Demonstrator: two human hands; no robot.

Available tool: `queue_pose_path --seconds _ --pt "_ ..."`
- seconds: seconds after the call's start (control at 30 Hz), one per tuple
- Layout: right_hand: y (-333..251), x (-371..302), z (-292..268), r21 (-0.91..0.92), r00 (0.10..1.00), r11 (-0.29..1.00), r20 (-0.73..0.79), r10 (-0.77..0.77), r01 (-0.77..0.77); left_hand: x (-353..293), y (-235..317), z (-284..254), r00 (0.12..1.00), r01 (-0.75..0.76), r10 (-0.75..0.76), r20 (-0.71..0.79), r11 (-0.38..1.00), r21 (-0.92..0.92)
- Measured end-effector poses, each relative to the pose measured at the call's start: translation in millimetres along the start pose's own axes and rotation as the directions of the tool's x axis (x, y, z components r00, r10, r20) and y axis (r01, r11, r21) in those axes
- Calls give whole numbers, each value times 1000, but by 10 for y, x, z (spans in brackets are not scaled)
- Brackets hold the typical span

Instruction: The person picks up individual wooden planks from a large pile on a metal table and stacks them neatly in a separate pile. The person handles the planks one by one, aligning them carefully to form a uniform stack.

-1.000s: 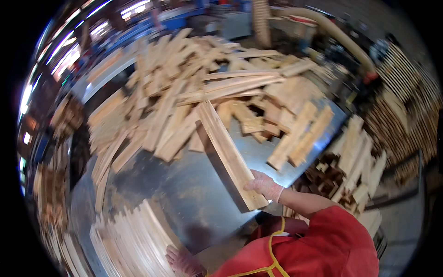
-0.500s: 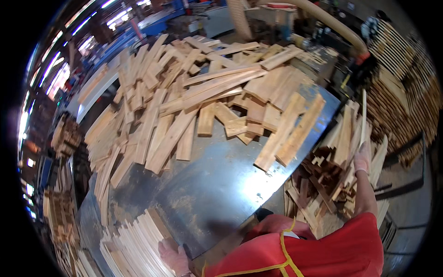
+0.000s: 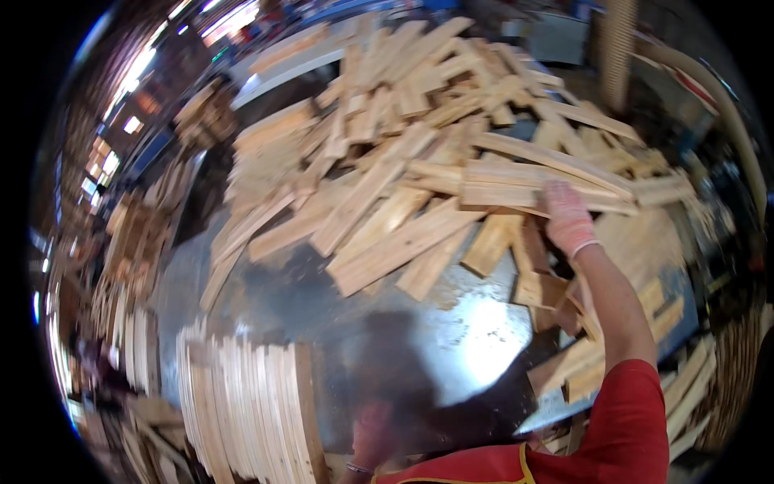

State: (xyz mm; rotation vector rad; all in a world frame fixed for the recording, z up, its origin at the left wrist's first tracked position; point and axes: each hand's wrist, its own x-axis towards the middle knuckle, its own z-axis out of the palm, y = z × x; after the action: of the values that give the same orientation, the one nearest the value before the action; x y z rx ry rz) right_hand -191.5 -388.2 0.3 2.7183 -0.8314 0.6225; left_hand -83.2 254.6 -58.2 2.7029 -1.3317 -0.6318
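My right hand (image 3: pixel 569 216), in a pale pinkish glove, reaches over the metal table (image 3: pixel 266 294). Its fingers are closed on the near edge of a wooden board (image 3: pixel 504 196) that lies crosswise on a loose heap of boards (image 3: pixel 419 149). Below it, short wooden blocks (image 3: pixel 538 289) lean against one another. Low in the view, my left hand (image 3: pixel 372 431) is smeared by motion, so its fingers cannot be made out. It is just right of a tight row of boards stood on edge (image 3: pixel 250 403), apart from them.
More boards (image 3: pixel 588 363) lie at the table's right edge, above a pile of offcuts (image 3: pixel 693 383). Wood stacks (image 3: pixel 133 242) stand along the left. A ribbed hose (image 3: pixel 619 56) rises behind the heap, at the far right.
My right hand has left a thin strip at the offcut pile and moved onto the heap. My left hand has come off the row of boards. The view has turned left.
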Motion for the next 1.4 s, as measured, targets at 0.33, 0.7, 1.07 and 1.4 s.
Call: queue_pose_path --seconds 0.33,0.7,1.07,1.4 --pt "-74 1133 -207 79 761 988 647 49 -130 -608 204 -208 909 321 -257 327 934 -156" --pt "-2678 538 -2338 718 334 541 689 -643 -439 -139 430 -327 971 -183 -42 -234 499 -847" --pt "-4829 -1918 -1150 428 546 -344 712 -442 -836 -2241 -1140 -59 871 -131 -490 42 -314 -940" --pt "-6258 -2675 -1523 543 378 123 712 -592 -831 -3177 -1635 -56 671 230 -731 124 47 -972"
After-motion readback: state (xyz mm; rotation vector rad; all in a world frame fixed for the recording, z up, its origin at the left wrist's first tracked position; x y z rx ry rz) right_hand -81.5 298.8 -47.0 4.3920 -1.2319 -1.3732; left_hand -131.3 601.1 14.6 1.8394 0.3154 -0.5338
